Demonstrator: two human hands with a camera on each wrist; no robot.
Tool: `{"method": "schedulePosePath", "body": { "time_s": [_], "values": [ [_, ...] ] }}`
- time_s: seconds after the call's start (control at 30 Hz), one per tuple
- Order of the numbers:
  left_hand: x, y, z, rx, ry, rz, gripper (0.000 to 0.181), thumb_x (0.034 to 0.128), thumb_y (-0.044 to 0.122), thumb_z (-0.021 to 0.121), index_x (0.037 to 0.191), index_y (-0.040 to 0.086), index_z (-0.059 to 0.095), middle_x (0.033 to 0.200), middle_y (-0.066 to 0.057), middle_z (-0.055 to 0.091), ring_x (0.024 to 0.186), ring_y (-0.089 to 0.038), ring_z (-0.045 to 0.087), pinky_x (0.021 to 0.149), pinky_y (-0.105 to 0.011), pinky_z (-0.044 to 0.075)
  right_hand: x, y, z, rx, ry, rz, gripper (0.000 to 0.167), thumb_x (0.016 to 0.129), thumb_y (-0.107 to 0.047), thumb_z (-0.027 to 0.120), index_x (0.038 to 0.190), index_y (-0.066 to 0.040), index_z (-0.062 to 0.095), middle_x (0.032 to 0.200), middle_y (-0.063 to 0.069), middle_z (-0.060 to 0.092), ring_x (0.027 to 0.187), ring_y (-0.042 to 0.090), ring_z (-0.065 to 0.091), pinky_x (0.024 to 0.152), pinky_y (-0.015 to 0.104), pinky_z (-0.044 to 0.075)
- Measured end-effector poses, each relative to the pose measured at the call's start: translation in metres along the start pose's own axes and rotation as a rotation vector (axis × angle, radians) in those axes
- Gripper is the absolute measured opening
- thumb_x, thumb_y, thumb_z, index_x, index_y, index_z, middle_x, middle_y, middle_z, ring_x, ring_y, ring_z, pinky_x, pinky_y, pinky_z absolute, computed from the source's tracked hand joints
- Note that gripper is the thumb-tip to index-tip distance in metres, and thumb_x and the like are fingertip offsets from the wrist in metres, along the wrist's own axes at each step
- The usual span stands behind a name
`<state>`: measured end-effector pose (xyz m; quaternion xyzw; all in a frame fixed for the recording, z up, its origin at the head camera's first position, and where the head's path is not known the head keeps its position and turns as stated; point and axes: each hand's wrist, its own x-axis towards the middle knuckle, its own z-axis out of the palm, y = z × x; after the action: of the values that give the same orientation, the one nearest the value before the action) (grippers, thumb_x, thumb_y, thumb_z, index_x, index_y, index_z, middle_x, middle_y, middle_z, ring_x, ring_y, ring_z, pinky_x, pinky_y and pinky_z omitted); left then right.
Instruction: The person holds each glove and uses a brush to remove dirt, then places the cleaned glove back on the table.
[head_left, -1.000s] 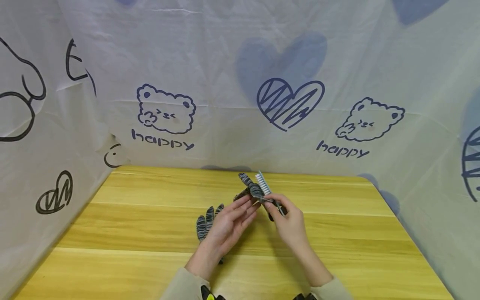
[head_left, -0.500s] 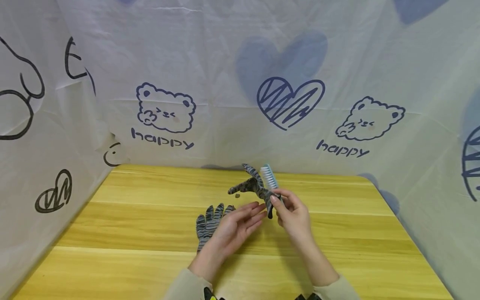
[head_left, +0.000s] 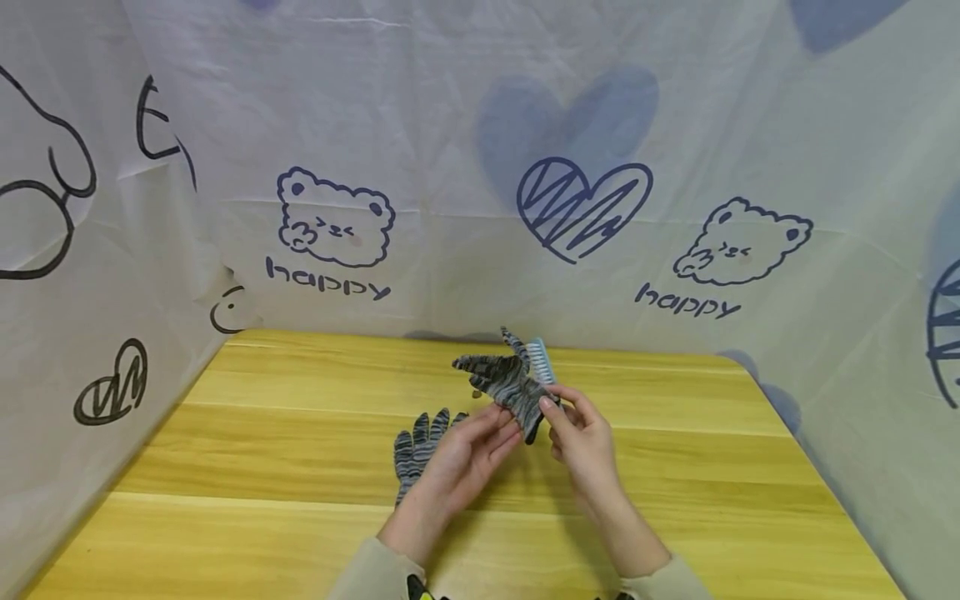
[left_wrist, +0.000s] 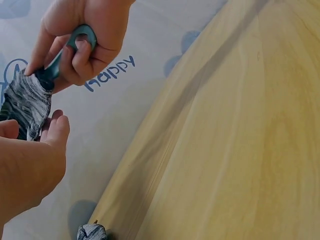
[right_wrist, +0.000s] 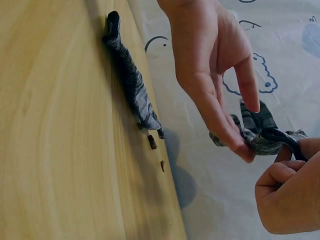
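Note:
A grey-and-black striped knit glove [head_left: 513, 393] is held up above the table, its fingers pointing up and left. My right hand [head_left: 585, 442] pinches the dark cuff between thumb and finger. Curled in that same hand is the teal handle [left_wrist: 59, 61] of a scrub brush [head_left: 540, 362], whose white bristles show behind the glove. My left hand [head_left: 461, 462] has loosely straight fingers under the glove, touching it near the cuff; the thumb stands apart in the right wrist view. A matching glove [head_left: 408, 462] lies on the table, partly hidden by the left forearm.
The wooden table [head_left: 262, 450] spans the lower view. Small dark bits [right_wrist: 152, 142] lie near its far edge beside the resting glove. A white curtain [head_left: 450, 275] printed with hearts and bears hangs behind and at both sides.
The held glove has turned from edge-on to show its broad side, lowering over my left fingers. The brush has tilted more upright and is partly covered by the glove.

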<state>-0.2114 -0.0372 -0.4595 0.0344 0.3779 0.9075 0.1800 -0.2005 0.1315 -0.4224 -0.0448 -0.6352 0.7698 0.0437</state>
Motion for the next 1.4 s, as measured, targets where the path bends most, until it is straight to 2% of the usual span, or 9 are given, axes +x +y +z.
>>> {"method": "schedulePosePath", "body": {
  "time_s": [0.27,0.57,0.77,0.9,1.0,1.1,1.2,1.3,1.4],
  "values": [
    [0.001,0.001,-0.001,-0.027,0.033,0.054,0.05,0.1081,0.0,0.043,0.154,-0.015,0.028,0.131,-0.014,0.062,0.118,-0.015,0.064,0.111,-0.029,0.048,0.003,0.006,-0.002,-0.023,0.036,-0.014,0.021,0.098,-0.011,0.073,0.119,-0.011,0.07,0.069,-0.007,0.043,0.057,0.005,0.037,0.048,0.016,0.029],
    [0.002,0.001,-0.001,-0.033,0.082,0.073,0.056,0.1063,-0.007,0.046,0.157,-0.015,0.023,0.156,-0.03,0.038,0.126,-0.018,0.061,0.111,-0.026,0.046,0.003,0.015,0.001,-0.157,0.054,-0.04,0.03,0.097,-0.01,0.075,0.124,-0.003,0.066,0.073,-0.006,0.051,0.06,0.005,0.04,0.049,0.017,0.034],
    [0.0,0.001,-0.002,-0.022,0.14,0.042,0.071,0.105,-0.006,0.051,0.163,-0.008,0.01,0.143,-0.017,0.051,0.104,-0.007,0.068,0.097,-0.018,0.054,0.001,0.02,0.004,-0.183,0.034,-0.031,0.032,0.096,-0.012,0.076,0.125,-0.005,0.066,0.085,-0.004,0.063,0.061,0.004,0.04,0.048,0.017,0.033],
    [0.0,0.002,-0.003,0.012,0.162,0.028,0.079,0.1049,-0.005,0.052,0.164,-0.005,0.0,0.153,-0.02,0.041,0.097,-0.001,0.063,0.084,-0.012,0.055,0.002,0.021,0.004,-0.192,0.036,-0.036,0.031,0.096,-0.012,0.076,0.125,-0.006,0.066,0.09,-0.002,0.065,0.063,0.004,0.042,0.049,0.016,0.034],
    [-0.002,0.007,-0.006,0.066,0.156,0.03,0.079,0.1056,-0.002,0.053,0.163,-0.006,-0.001,0.167,-0.024,0.022,0.126,-0.012,0.057,0.086,-0.012,0.053,0.003,0.021,0.001,-0.197,0.031,-0.067,0.03,0.098,-0.011,0.073,0.126,-0.005,0.064,0.092,0.0,0.066,0.062,0.004,0.042,0.049,0.017,0.033],
    [-0.004,0.016,-0.009,0.15,0.165,0.037,0.078,0.1066,0.001,0.053,0.163,-0.007,0.0,0.171,-0.026,0.004,0.152,-0.025,0.031,0.09,-0.013,0.051,0.005,0.018,-0.003,-0.236,0.02,-0.144,0.028,0.103,-0.01,0.066,0.13,-0.004,0.058,0.098,0.007,0.07,0.061,0.005,0.04,0.052,0.018,0.034],
    [-0.006,0.024,-0.013,0.231,0.183,0.053,0.076,0.1069,0.003,0.053,0.162,-0.008,0.003,0.17,-0.028,0.004,0.157,-0.032,0.018,0.102,-0.017,0.048,0.007,0.015,-0.008,-0.292,0.013,-0.24,0.029,0.107,-0.009,0.058,0.135,-0.004,0.053,0.103,0.018,0.073,0.064,0.008,0.04,0.06,0.021,0.035],
    [-0.005,0.032,-0.014,0.282,0.196,0.072,0.074,0.1064,0.003,0.054,0.162,-0.01,0.006,0.169,-0.03,0.007,0.156,-0.034,0.019,0.118,-0.031,0.039,0.007,0.01,-0.01,-0.338,0.003,-0.327,0.033,0.108,-0.008,0.056,0.14,-0.005,0.051,0.106,0.023,0.072,0.073,0.008,0.05,0.067,0.022,0.039],
    [-0.005,0.036,-0.014,0.313,0.204,0.091,0.073,0.1055,0.001,0.054,0.161,-0.012,0.008,0.167,-0.032,0.01,0.156,-0.037,0.02,0.125,-0.046,0.026,0.005,0.007,-0.01,-0.4,-0.021,-0.409,0.036,0.106,-0.008,0.06,0.142,-0.009,0.055,0.104,0.02,0.071,0.074,0.007,0.054,0.063,0.021,0.041]
  ]
}}
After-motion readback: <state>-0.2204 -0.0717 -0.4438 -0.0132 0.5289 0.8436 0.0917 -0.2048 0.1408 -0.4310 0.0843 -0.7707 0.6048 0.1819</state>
